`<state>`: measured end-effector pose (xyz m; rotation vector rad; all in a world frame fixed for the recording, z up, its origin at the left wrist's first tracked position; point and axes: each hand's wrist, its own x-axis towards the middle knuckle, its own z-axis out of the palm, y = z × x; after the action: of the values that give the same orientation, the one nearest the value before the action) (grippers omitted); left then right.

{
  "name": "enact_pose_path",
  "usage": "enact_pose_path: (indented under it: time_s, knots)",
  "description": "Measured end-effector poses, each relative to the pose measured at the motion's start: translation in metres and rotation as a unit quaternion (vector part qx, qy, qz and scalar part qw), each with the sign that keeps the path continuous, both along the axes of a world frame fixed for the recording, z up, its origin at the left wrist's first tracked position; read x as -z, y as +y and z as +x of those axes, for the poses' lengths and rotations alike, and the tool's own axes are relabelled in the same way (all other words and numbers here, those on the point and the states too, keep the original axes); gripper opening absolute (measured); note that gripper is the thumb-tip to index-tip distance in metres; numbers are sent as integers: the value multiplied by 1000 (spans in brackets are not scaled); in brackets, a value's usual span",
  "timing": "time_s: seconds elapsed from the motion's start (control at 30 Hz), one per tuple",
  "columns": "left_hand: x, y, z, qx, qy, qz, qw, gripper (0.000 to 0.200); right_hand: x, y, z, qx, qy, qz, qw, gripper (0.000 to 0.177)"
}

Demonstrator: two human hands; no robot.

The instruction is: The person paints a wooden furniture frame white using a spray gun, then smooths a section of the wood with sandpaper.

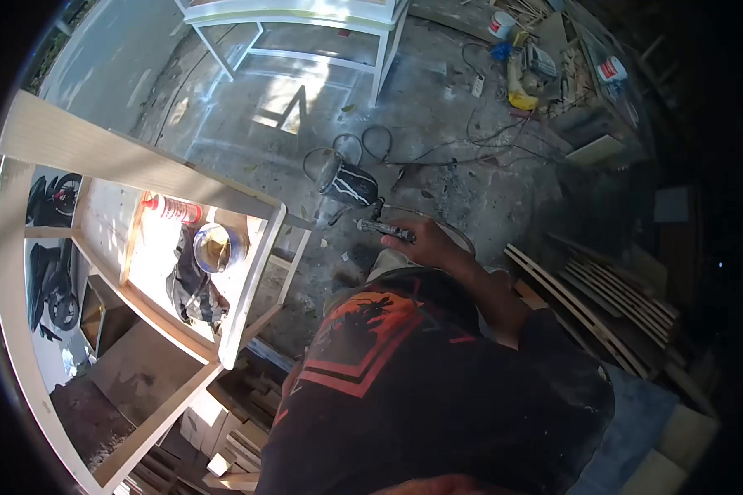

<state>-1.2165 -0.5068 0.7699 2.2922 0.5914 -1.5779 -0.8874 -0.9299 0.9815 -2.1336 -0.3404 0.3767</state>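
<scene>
My right hand (422, 242) is closed around the handle of what looks like a paint spray gun (385, 230), in front of my body. Beyond it is a dark, white-streaked cup (348, 183), apparently part of the gun. A thin hose (450, 227) curves by my wrist. My left hand does not show; only a sliver of skin appears beside my shirt. To the left, a pale wooden frame (144, 169) surrounds a light panel bearing a tub of yellowish paste (215, 247), a red-and-white bottle (173, 209) and a crumpled dark cloth (191, 285).
A white-painted table frame (314, 56) stands ahead. Cables and hoses (437, 161) trail over the concrete floor. At the far right are a yellow tool (518, 82), white buckets (501, 25) and scrap wood. Wooden slats (615, 301) are stacked to my right, and more offcuts (239, 450) lie at lower left.
</scene>
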Motion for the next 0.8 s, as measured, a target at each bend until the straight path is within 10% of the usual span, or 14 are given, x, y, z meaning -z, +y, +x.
enact_pose_path:
  time_s: [0.13, 0.3, 0.4, 0.47, 0.53, 0.63, 0.8]
  knots:
    - [-6, -23, 63, -172, -36, -234, 956, 76, 1, 0, -32, 81, 34, 2, 996, 48]
    - [-123, -40, 221, -393, -118, -532, 741, 79, -3, -14, -33, 90, 236, 4, 968, 51]
    - [-169, -74, 307, -142, -186, -351, 907, 69, -4, -39, -31, 96, 189, -7, 977, 50]
    - [-200, -155, 364, 54, -112, -368, 922, 59, -2, -75, 5, 81, 132, 0, 988, 50]
    - [-202, -215, 382, -12, -87, -476, 875, 72, -12, -97, 47, 34, 111, 19, 993, 49]
    - [-178, -317, 413, -299, 45, -680, 668, 91, -1, -135, 114, -36, 45, 81, 995, 48]
    - [-212, -444, 523, -514, -10, -653, 556, 58, 0, -206, 195, -88, -84, 20, 992, 50]
